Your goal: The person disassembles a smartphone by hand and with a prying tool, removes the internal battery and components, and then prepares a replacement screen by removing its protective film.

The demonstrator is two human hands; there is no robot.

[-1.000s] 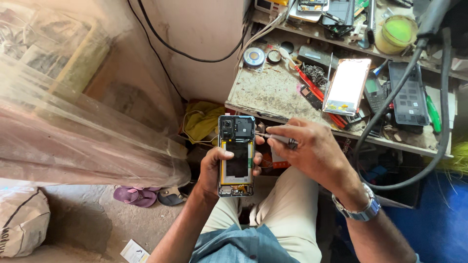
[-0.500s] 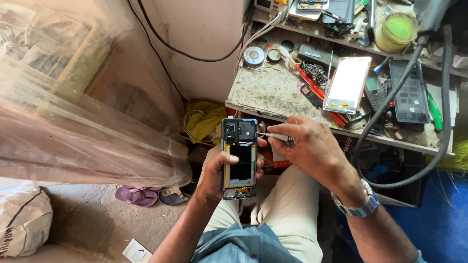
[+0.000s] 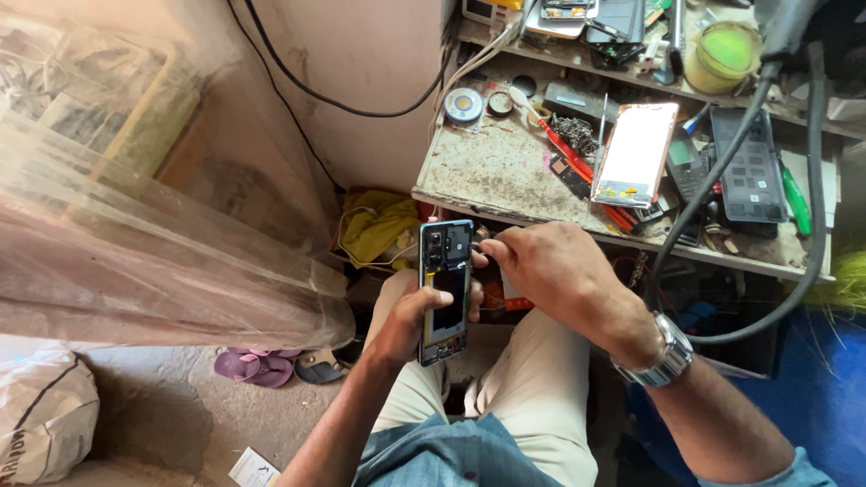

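Note:
I sit with an opened smartphone point(image 3: 445, 290) upright over my lap, its back cover off and the dark battery and camera module showing. My left hand point(image 3: 410, 320) grips it from the left side, thumb on the battery. My right hand point(image 3: 541, 266) is closed around a thin metal tool point(image 3: 481, 245) whose tip touches the phone's upper right edge next to the camera module. A metal watch point(image 3: 663, 356) is on my right wrist.
A dusty workbench point(image 3: 487, 167) stands ahead with a detached phone screen point(image 3: 636, 153), a black phone panel point(image 3: 744, 176), solder reel, red tools and a green-lidded jar point(image 3: 726, 50). Black hose curves at right. Plastic sheeting at left, sandals point(image 3: 262, 365) on the floor.
The phone and both hands have stayed together in front of the bench. My right hand has shifted slightly, keeping the tool at the phone's top right edge.

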